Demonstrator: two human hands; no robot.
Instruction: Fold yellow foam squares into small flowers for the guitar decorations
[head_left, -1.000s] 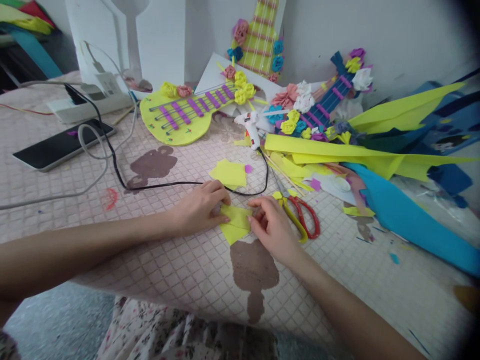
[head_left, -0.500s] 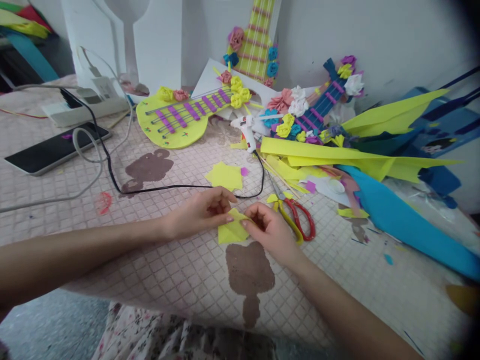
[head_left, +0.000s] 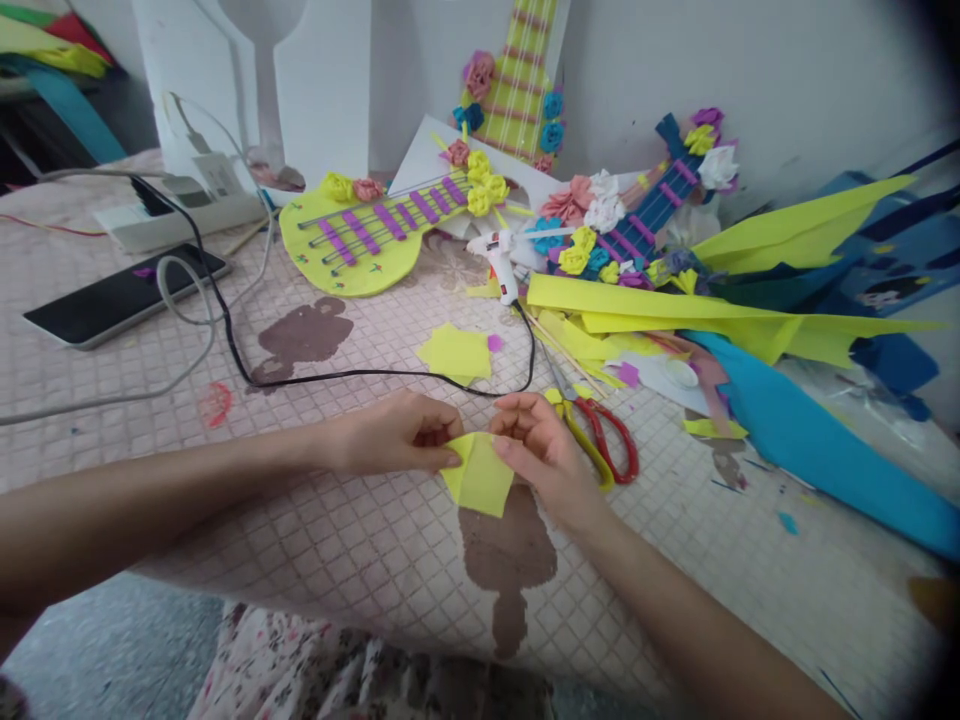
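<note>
Both of my hands hold a small yellow foam piece just above the quilted table cover. My left hand pinches its left upper edge. My right hand pinches the right upper edge with thumb and fingers. The piece hangs down between them over a brown bear-shaped print. Another yellow foam cut-out lies flat a little beyond my hands.
Red-and-yellow scissors lie right of my right hand. A glue gun with a black cord sits behind. Foam guitars with flowers, yellow and blue foam sheets, a phone and a power strip fill the back.
The yellow piece has been lifted off the table and turned; it now hangs unfolded between both hands, which have come closer together.
</note>
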